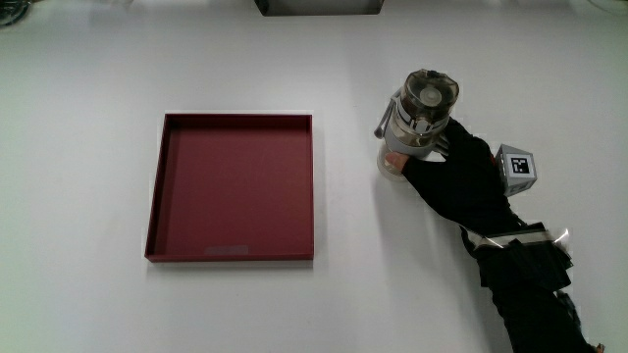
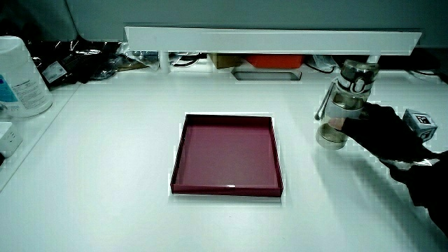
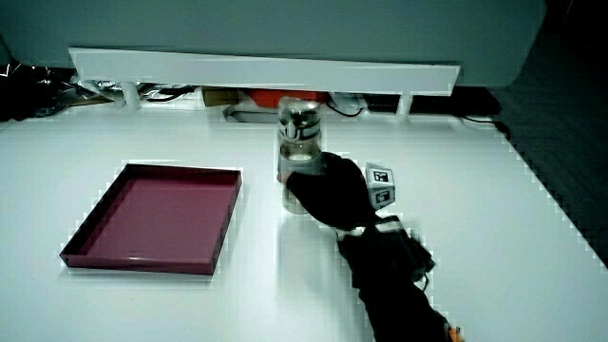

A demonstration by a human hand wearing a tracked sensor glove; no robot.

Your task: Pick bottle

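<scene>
A clear bottle (image 1: 417,123) with a grey lid and a carry loop stands upright on the white table beside the red tray (image 1: 234,186). The gloved hand (image 1: 456,172) is wrapped around the bottle's lower body, fingers curled on it. In both side views the bottle (image 2: 341,101) (image 3: 299,152) still rests on the table, with the hand (image 2: 378,129) (image 3: 328,195) gripping it from the person's side. The patterned cube (image 1: 518,167) sits on the back of the hand.
The shallow red tray (image 2: 227,154) (image 3: 157,214) holds nothing. A low white partition (image 2: 273,38) runs along the table's edge farthest from the person, with cables and clutter under it. A white container (image 2: 21,77) stands at the table's edge in a side view.
</scene>
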